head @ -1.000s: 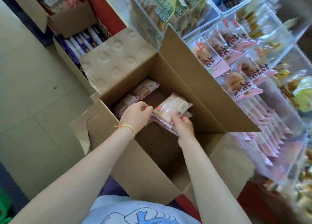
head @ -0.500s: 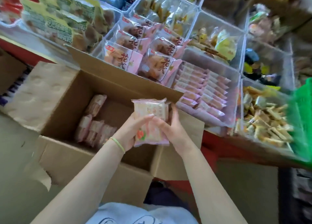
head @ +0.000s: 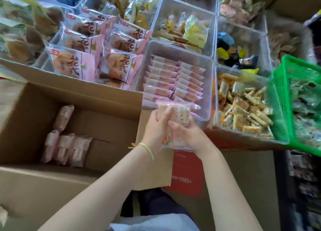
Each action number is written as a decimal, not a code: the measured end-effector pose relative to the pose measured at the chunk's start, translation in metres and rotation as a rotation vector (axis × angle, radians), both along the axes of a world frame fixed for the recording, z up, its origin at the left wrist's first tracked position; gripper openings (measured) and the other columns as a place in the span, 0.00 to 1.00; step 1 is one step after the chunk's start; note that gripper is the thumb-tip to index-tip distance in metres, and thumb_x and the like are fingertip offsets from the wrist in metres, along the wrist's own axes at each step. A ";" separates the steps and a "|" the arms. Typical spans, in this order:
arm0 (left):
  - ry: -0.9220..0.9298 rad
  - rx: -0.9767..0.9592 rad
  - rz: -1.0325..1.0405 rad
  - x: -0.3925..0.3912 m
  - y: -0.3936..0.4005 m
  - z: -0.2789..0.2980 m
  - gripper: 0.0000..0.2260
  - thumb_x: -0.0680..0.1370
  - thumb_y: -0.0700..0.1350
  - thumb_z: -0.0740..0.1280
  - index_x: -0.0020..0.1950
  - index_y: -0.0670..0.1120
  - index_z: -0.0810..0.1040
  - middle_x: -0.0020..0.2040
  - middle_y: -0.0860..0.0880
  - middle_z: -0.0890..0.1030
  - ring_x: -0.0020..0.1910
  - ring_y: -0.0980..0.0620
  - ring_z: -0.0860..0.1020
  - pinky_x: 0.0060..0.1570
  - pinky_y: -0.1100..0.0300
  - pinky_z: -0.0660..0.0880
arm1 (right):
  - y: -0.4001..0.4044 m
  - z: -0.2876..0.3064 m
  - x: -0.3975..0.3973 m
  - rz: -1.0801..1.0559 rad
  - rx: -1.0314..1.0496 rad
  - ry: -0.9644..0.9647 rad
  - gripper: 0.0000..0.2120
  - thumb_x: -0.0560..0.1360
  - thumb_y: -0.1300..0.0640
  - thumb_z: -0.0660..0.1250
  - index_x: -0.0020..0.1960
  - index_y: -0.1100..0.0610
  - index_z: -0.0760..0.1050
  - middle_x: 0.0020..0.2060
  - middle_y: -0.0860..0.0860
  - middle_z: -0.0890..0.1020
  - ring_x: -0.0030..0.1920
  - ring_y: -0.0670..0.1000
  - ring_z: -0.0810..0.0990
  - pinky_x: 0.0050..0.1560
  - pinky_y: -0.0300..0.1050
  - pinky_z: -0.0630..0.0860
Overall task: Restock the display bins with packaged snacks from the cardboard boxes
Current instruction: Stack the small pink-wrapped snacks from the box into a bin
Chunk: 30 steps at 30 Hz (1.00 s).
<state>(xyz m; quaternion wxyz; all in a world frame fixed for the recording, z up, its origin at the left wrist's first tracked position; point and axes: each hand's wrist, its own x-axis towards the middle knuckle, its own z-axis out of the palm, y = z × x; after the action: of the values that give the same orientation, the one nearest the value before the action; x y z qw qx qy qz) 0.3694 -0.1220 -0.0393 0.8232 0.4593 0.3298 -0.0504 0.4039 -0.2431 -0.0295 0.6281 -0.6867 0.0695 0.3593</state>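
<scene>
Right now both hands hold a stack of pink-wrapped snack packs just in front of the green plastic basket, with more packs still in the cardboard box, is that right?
Not quite. The head view shows the left hand and right hand holding the stack of pink-wrapped snack packs in front of the clear plastic bin of matching pink packs, not the green plastic basket farther right. More packs do lie in the cardboard box.
</scene>
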 end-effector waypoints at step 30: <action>0.191 1.700 -0.708 0.127 0.030 -0.080 0.22 0.74 0.58 0.56 0.62 0.48 0.74 0.64 0.44 0.75 0.66 0.43 0.68 0.65 0.44 0.63 | 0.131 -0.043 0.290 0.877 -1.260 -1.061 0.49 0.71 0.46 0.75 0.80 0.54 0.48 0.73 0.61 0.66 0.72 0.61 0.66 0.68 0.62 0.64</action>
<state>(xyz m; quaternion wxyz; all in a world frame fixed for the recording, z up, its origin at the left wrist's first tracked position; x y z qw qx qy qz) 0.4962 -0.0925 -0.1190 0.1153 0.9768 0.1627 -0.0778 0.6939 -0.1124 -0.0725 -0.1026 -0.9400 -0.3097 0.0998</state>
